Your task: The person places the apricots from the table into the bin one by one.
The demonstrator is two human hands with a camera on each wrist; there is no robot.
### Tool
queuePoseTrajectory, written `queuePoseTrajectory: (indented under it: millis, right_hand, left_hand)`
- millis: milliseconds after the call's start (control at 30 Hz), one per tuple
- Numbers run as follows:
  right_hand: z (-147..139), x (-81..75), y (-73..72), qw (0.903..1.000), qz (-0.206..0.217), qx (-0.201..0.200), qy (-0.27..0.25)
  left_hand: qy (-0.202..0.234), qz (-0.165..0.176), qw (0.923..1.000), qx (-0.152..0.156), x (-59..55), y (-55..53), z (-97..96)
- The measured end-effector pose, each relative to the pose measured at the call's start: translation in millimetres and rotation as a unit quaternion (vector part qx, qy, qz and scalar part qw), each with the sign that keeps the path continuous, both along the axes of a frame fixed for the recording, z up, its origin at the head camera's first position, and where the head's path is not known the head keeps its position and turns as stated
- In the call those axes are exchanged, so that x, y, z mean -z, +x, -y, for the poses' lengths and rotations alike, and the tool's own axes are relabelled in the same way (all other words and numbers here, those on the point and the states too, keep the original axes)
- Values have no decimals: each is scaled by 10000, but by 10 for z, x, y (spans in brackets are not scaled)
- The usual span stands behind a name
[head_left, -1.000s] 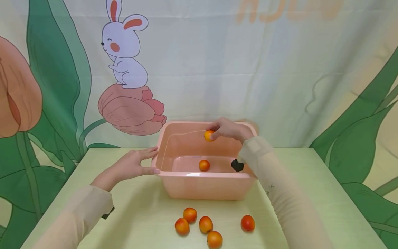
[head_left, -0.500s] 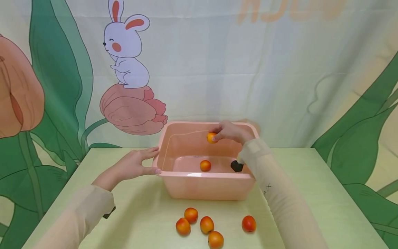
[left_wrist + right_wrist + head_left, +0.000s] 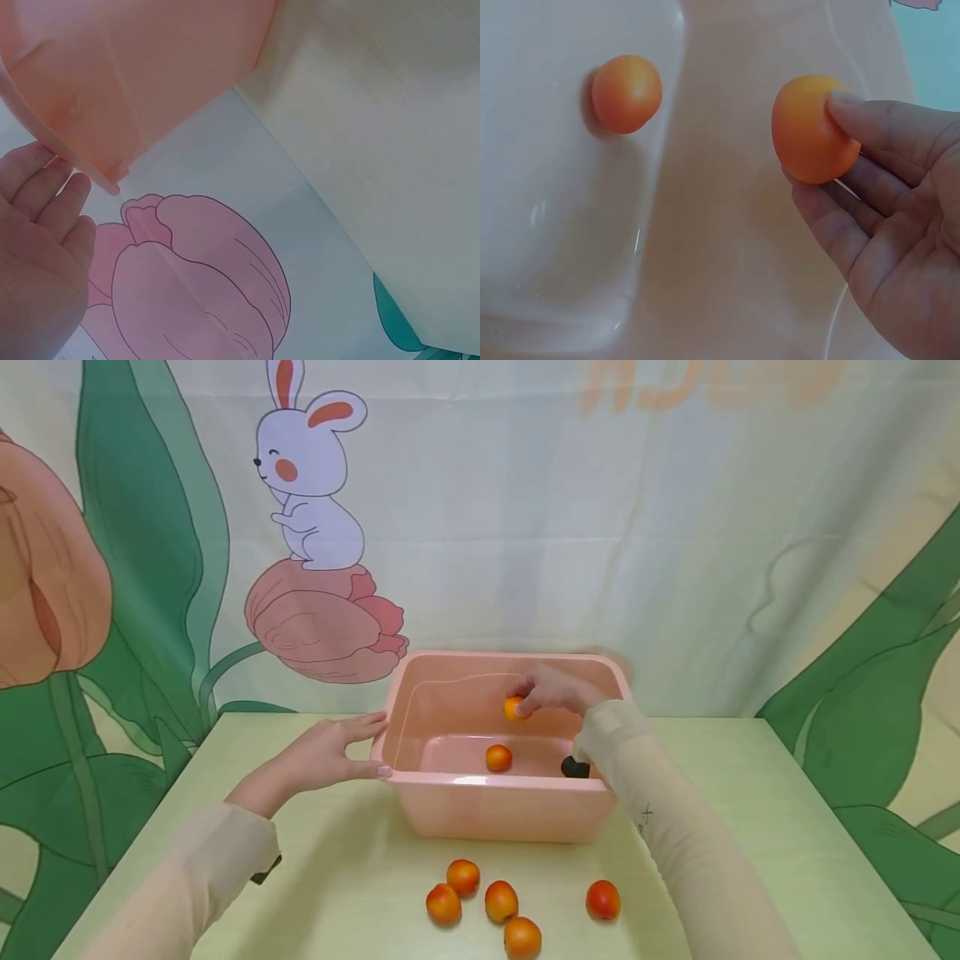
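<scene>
My right hand [image 3: 553,687] pinches a small round orange-red fruit [image 3: 814,129] between thumb and fingers, inside the pink plastic tub [image 3: 502,808] and above its floor. Another such fruit [image 3: 498,757] lies on the tub's bottom, near the front wall. At the tub's left side, my left hand [image 3: 330,754] touches the rim with fingers and thumb spread, the thumb at the front corner. The left wrist view shows its fingertips [image 3: 75,184] against the outside of the rim, with the thumb out of sight.
In front of the tub, several matching fruits lie on the pale table [image 3: 337,893], most grouped around one fruit [image 3: 501,902]. A redder fruit [image 3: 603,900] sits apart to the right. Behind the table hangs a printed curtain [image 3: 495,527] with a rabbit and flowers.
My right hand has lowered slightly into the tub with the fruit in its grasp. My left hand stays at the rim. The whole head view has shifted a little.
</scene>
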State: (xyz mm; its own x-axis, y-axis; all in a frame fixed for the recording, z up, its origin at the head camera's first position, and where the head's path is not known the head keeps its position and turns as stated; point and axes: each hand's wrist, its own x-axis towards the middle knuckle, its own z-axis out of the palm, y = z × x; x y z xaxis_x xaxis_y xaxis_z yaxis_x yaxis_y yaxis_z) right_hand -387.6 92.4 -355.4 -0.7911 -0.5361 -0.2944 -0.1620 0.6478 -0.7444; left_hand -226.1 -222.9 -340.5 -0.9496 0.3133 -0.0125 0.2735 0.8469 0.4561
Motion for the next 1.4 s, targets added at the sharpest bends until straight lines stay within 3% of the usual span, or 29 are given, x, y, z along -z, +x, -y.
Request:
queuePoseTrajectory:
  millis: [167,367,467,600,700,1100,1167,1400]
  right_hand:
    - [21,51,-2,9999,-31,-92,-30]
    - [51,118,-7,9987,438,241,41]
    - [85,153,-35,9988,334,-245,271]
    - [124,194,-71,9930,-154,-1070,478]
    - [133,220,-77,9912,-198,-1171,592]
    - [152,271,-34,9909,708,-810,807]
    - [150,281,-33,9911,907,-553,804]
    - [158,311,-46,9876,882,-801,1024]
  left_hand:
    - [24,9,10000,-4,7,-3,3]
    - [32,68,10000,-10,2,-4,3]
    - [20,107,9999,-17,-4,-4,0]
    - [-6,100,9999,-1,-6,-5,3]
    - [-14,73,10000,13,-4,-4,10]
    - [33,81,10000,-42,-14,12,21]
    - [31,72,10000,-31,-10,9,22]
    - [65,79,9999,-52,5,-1,12]
